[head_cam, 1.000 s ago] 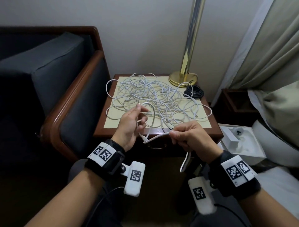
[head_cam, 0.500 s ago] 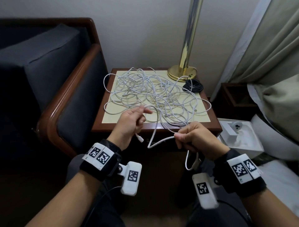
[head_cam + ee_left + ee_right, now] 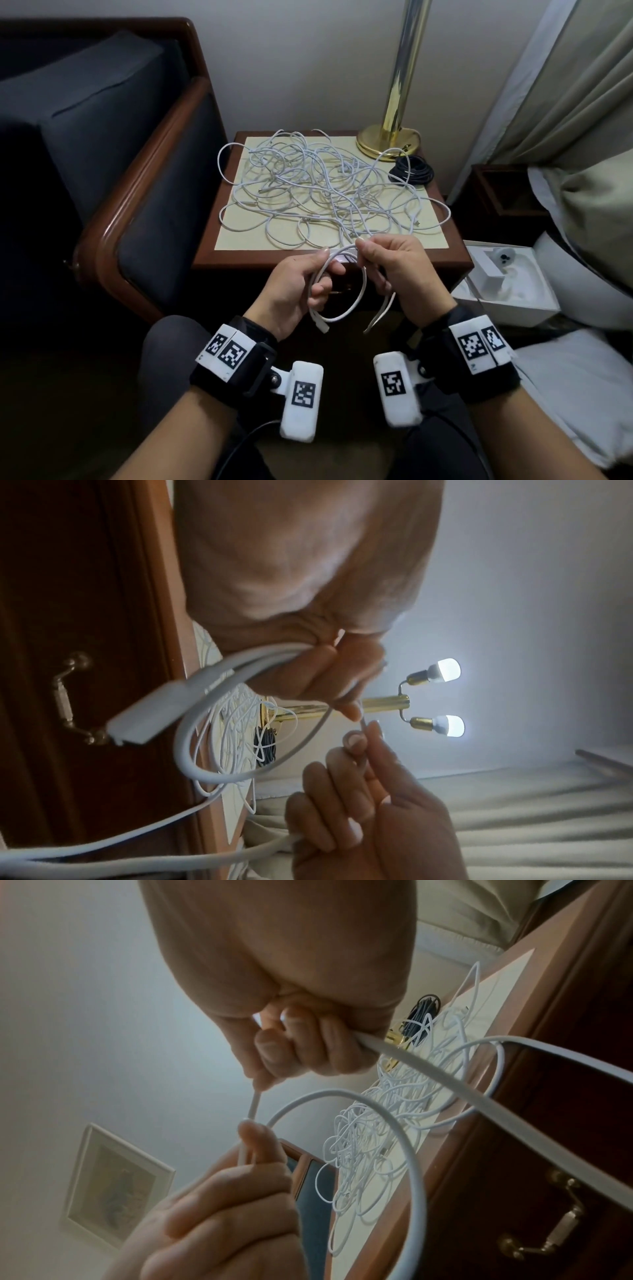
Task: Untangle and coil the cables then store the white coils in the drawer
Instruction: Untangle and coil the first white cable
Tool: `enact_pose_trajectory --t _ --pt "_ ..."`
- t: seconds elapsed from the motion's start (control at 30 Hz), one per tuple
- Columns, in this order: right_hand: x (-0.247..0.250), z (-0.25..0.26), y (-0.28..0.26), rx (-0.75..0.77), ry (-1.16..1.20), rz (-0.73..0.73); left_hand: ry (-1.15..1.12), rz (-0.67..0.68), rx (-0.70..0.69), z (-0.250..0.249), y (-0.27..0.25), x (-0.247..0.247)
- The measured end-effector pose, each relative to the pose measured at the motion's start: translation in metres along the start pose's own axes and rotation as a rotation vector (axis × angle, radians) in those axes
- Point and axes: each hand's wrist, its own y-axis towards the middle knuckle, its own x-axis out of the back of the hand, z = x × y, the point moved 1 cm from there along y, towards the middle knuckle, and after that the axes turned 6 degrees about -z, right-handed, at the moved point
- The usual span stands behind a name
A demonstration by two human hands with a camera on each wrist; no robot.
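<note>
A tangle of white cables [image 3: 325, 192] covers the nightstand top [image 3: 438, 246]. In front of its near edge my left hand [image 3: 301, 284] grips a small loop of one white cable [image 3: 352, 301], whose plug end [image 3: 320, 323] hangs below the fist. My right hand [image 3: 387, 263] pinches the same cable at the top of the loop, fingertips almost touching the left thumb. A loose stretch trails down from the right fist. The left wrist view shows the loop [image 3: 219, 775] and plug [image 3: 150, 718] up close. The drawer front with its brass handle [image 3: 548, 1229] is shut.
A black cable coil [image 3: 412, 169] lies beside the brass lamp base [image 3: 388, 142] at the back right of the nightstand. A dark armchair [image 3: 137, 171] stands at the left. An open white box [image 3: 507, 284] sits on the floor at the right, by curtains and bedding.
My hands have come together in front of the nightstand. The cable that hung slack between them is now bent into a loop in my left hand, with the right hand pinching its top.
</note>
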Motion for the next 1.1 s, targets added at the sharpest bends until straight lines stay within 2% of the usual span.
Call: enact_pose_trajectory --t 0.13,0.23,0.3,0.4,0.57,0.67,0.83,0.97,1.1 --pt "0.000 -0.015 -0.007 0.010 -0.027 0.086 -0.170 0.055 0.077 -0.001 -0.004 0.013" --pt "0.008 -0.033 -0.010 -0.035 -0.165 0.161 -0.367 0.091 0.087 -0.009 -0.008 0.032" --pt "0.016 -0.045 -0.008 -0.080 -0.231 0.159 -0.495 0.087 0.067 -0.017 -0.010 0.048" --pt "0.026 -0.060 -0.004 -0.103 -0.194 0.038 -0.639 0.038 -0.032 -0.030 -0.015 0.070" --pt "0.028 -0.072 -0.001 -0.020 -0.241 -0.186 -0.759 -0.094 -0.163 -0.034 -0.015 0.087" --pt "0.016 -0.067 -0.005 0.039 -0.441 -0.132 -0.698 -0.156 -0.187 -0.032 -0.012 0.083" --pt "-0.012 -0.039 -0.025 0.172 -0.804 0.167 -0.467 -0.216 -0.156 -0.028 -0.011 0.062" --pt "-0.018 -0.017 -0.030 0.246 -0.851 0.280 -0.256 -0.201 -0.116 -0.018 -0.014 0.047" --pt "-0.016 -0.010 -0.025 0.330 -0.759 0.235 -0.013 -0.107 -0.092 -0.010 -0.021 0.025"
